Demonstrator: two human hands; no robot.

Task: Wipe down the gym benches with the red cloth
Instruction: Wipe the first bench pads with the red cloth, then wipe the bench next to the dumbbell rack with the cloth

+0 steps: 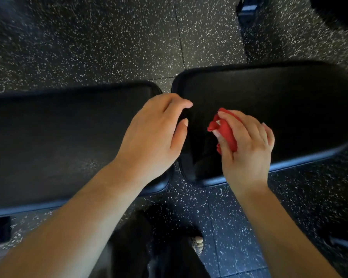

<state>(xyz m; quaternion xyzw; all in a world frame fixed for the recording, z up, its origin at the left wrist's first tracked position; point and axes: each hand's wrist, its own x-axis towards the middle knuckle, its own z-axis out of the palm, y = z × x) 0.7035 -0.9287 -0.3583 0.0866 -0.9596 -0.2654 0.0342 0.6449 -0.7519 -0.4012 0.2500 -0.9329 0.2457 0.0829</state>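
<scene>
**Right hand**: clenched round the red cloth, thumb laid across the bunched fabric and fingers curled over it. A crumpled fold sticks out to the left of the thumb. The hand is above the near-left part of the right worktop; whether the cloth presses on the pad cannot be told.

**Left hand**: released, holding nothing, fingers loosely curved. It spans the gap between the two worktops, with the fingertips at the left end edge of the right worktop. Contact with the pad cannot be told.

**Right worktop**: black padded gym bench with rounded corners, running off the right side of the view.

**Left worktop**: matching black padded bench, end to end with the right one and apart by a narrow gap. The left forearm crosses its near corner.

**Floor**: dark rubber flecked with white, with seam lines between tiles.

**Other items**: a blurred blue object at the top edge; a small dark block under the left worktop; a foot near the bottom centre, toes showing, beside dark clothing.
</scene>
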